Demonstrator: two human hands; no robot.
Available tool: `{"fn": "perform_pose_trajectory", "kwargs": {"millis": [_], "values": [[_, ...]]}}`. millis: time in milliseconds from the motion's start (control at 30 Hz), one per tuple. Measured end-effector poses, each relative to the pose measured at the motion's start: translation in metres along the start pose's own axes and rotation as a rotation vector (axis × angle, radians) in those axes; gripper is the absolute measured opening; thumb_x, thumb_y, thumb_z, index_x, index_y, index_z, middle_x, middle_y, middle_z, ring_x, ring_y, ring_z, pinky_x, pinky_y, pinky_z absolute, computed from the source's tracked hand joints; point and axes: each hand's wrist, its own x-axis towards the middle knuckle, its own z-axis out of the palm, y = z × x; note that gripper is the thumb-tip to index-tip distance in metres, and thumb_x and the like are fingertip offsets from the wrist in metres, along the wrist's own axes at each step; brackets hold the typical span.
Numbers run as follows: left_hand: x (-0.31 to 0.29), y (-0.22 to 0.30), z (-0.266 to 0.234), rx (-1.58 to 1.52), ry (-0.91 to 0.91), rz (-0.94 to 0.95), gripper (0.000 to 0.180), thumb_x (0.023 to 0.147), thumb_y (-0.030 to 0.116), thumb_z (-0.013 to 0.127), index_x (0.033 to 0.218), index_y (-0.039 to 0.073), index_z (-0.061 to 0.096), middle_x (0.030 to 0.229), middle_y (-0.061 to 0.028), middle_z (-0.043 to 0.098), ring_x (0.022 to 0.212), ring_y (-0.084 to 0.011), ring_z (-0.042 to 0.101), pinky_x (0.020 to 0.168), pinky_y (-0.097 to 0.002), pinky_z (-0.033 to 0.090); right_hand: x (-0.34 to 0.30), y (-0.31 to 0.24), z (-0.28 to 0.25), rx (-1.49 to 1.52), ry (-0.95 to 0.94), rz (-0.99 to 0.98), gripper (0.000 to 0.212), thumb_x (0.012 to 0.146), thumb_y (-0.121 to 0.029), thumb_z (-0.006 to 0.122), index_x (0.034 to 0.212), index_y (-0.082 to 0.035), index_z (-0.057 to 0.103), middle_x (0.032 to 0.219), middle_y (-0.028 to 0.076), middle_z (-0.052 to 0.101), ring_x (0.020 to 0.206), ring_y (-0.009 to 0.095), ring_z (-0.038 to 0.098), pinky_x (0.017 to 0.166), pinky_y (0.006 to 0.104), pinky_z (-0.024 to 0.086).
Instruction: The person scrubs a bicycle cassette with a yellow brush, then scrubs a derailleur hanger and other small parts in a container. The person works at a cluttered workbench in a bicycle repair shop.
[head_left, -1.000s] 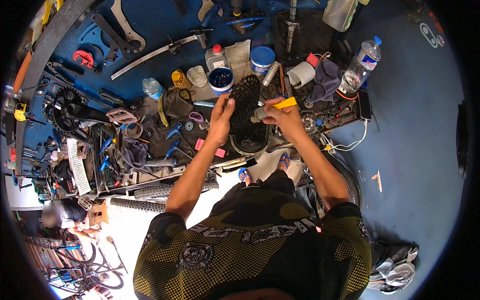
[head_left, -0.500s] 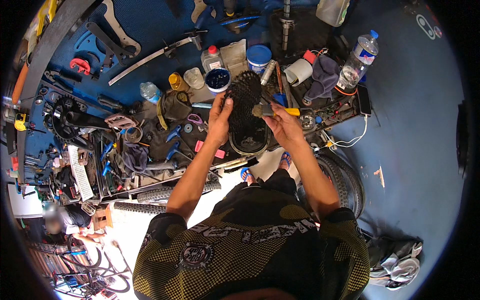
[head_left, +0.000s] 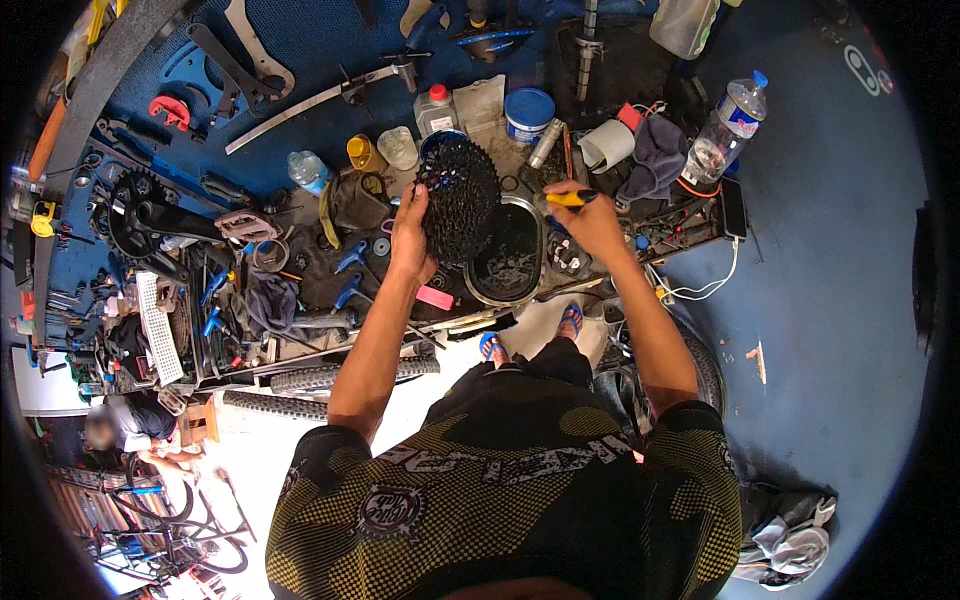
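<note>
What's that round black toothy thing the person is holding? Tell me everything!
The gear cassette is a dark, metallic stack of toothed rings with a few shiny glints. It's tilted, its ringed side showing. The person's left grip holds its left edge, above the workbench. In this view it overlaps the oval basin; whether they touch is unclear. I can't count its teeth.

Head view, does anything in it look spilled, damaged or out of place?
The phone seems precarious: it lies at the right edge of the cluttered workbench, its white cable looping below. A pale patch on the blue surface at right looks damaged, possibly chipped.
</note>
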Motion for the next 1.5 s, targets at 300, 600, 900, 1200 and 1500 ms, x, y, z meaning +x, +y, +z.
{"fn": "perform_pose_trajectory", "kwargs": {"millis": [300,600,900,1200,1500], "values": [[-0.014,-0.016,0.005,0.037,0.092,-0.039,0.092,0.103,0.051,0.065,0.169,0.007,0.018,0.169,-0.0188,0.035,0.148,-0.0336,0.046,0.118,-0.0498,0.042,0.019,0.011,0.048,-0.303,-0.242,0.202,0.025,0.094,-0.017,0.075,0.117,-0.009,0.074,0.089,0.021,0.076,0.085,0.039,0.075,0.074,0.0454,0.059],[-0.011,-0.029,-0.007,-0.045,0.065,-0.048,0.089,0.104,0.049,0.066,0.169,0.008,0.021,0.167,-0.0180,0.039,0.147,-0.0343,0.047,0.115,-0.0502,0.046,0.027,0.020,0.055,-0.364,-0.230,0.087,0.021,0.094,-0.016,0.075,0.113,-0.008,0.073,0.094,0.023,0.077,0.086,0.035,0.076,0.076,0.0449,0.058],[-0.012,-0.031,0.001,0.062,0.072,-0.073,0.085,0.104,0.051,0.065,0.167,0.008,0.027,0.163,-0.0145,0.044,0.144,-0.0331,0.050,0.114,-0.0511,0.046,0.011,-0.061,0.055,0.646,-0.154,0.068,0.025,0.097,-0.005,0.077,0.121,-0.002,0.070,0.115,0.006,0.075,0.097,0.011,0.071,0.079,0.0272,0.063],[0.011,-0.043,-0.026,-0.051,-0.084,-0.151,0.083,0.104,0.054,0.062,0.166,0.010,0.030,0.161,-0.0126,0.047,0.142,-0.0300,0.053,0.114,-0.0495,0.047,0.029,-0.022,0.032,0.442,-0.028,0.047,0.022,0.097,-0.005,0.077,0.118,-0.003,0.071,0.112,0.006,0.076,0.094,0.010,0.070,0.078,0.0265,0.060],[-0.004,-0.029,-0.004,-0.105,-0.157,-0.293,0.074,0.104,0.063,0.056,0.155,0.009,0.048,0.153,-0.0170,0.056,0.136,-0.0309,0.058,0.113,-0.0473,0.049,0.033,-0.055,0.035,0.390,-0.076,0.102,0.014,0.098,-0.004,0.074,0.111,-0.003,0.074,0.106,0.007,0.078,0.090,0.012,0.070,0.078,0.0264,0.058]]}}
